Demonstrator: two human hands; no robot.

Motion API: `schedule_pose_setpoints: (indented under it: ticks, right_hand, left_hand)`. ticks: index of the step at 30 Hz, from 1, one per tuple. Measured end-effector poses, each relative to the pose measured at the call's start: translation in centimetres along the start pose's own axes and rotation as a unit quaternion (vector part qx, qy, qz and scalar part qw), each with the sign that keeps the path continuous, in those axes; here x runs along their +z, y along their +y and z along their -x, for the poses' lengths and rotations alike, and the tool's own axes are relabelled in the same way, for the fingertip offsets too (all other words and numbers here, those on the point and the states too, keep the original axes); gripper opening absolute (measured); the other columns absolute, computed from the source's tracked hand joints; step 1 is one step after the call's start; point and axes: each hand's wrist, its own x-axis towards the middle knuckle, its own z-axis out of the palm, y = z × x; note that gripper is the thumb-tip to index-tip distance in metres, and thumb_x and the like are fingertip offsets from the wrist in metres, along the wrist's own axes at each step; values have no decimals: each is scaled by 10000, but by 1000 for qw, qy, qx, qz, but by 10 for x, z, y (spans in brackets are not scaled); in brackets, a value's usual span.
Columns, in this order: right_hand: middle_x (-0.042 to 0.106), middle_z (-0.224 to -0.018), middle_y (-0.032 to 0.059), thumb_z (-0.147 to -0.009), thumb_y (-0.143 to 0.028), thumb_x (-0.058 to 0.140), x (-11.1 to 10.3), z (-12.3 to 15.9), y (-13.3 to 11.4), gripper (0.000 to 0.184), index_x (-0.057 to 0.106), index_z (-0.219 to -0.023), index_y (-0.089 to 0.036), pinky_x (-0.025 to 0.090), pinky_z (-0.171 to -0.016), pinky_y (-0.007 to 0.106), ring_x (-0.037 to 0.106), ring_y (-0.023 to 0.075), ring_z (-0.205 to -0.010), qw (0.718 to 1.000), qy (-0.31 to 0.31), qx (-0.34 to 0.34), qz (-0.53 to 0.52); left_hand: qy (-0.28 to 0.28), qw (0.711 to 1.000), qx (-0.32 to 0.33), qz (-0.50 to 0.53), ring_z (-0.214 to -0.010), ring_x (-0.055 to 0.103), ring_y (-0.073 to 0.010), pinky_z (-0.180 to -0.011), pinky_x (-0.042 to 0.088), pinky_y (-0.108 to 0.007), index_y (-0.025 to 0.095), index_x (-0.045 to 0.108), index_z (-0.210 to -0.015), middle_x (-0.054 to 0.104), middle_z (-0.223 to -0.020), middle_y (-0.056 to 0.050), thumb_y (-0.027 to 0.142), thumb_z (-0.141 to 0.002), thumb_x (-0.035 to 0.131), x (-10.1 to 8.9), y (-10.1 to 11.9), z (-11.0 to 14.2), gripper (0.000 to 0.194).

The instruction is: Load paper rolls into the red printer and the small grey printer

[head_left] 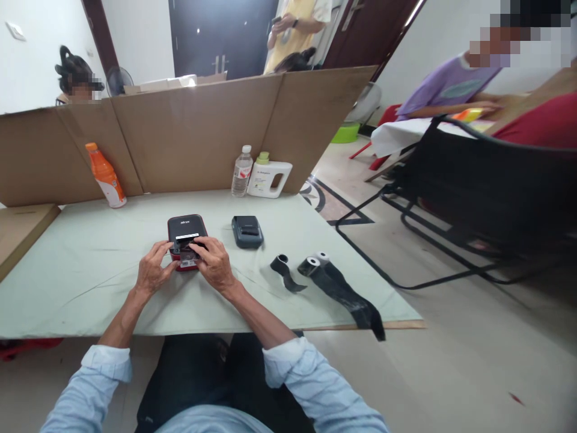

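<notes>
A small black and red printer-like device (186,231) lies on the pale green table cover (90,264) in front of me. My left hand (152,272) curls round its near left side, fingers closed against it. On the near right edge rests my right hand (213,261), its fingers pressing on the device's front opening. A second, dark grey device (247,231) sits just to the right, untouched.
Two black ribbon rolls (285,272) (336,282) lie unrolled at the right, one hanging over the table edge. An orange bottle (106,175), a water bottle (242,171) and a white jug (269,177) stand by the cardboard screen (193,129). A black chair (478,192) and other people are nearby.
</notes>
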Motion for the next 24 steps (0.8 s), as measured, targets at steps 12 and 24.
schedule_pose_setpoints:
  ticks: [12, 24]
  right_hand:
    - [683, -1288, 105, -885, -91, 587, 3, 7, -3, 432, 775, -1214, -297, 536, -1119, 560, 608, 309, -1269, 998, 56, -17, -10]
    - [672, -1286, 105, -907, -85, 569, 2, 9, -6, 440, 780, -1226, -302, 514, -1142, 564, 578, 315, -1277, 998, 59, -9, -15]
  left_hand:
    - [1, 1000, 0, -13, -1180, 703, -279, -1038, 601, -438, 271, 681, -1283, 672, -1386, -96, 340, -895, 746, -1, 2, -2, 400]
    - [8, 999, -7, -32, -1265, 644, -291, -1005, 613, -416, 249, 672, -1196, 614, -1393, -103, 270, -858, 737, 5, 4, -7, 344]
